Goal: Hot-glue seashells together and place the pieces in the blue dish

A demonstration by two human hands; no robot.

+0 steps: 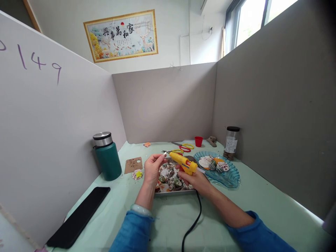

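My right hand [193, 179] is closed around the handle of a yellow hot glue gun [182, 161], its nozzle pointing left. A clear glue stick [201, 170] sticks out of its back end, and a black cord [195, 220] runs down toward me. My left hand [153, 168] pinches a small white piece [165, 153], too small to identify, just by the nozzle. Below both hands sits a metal tray [174, 193] filled with seashells [169, 176]. Left of my left hand lies a shell-decorated disc with a yellow flower shape [137, 174].
A brown card [133, 164], a green flask [107, 157] and a black slab [80, 217] are on the left. Scissors [183, 147] and a red cup [198, 141] stand behind the tray. On the right are a blue shell-shaped dish [231, 178] and a jar [231, 142]. Partition walls enclose the table.
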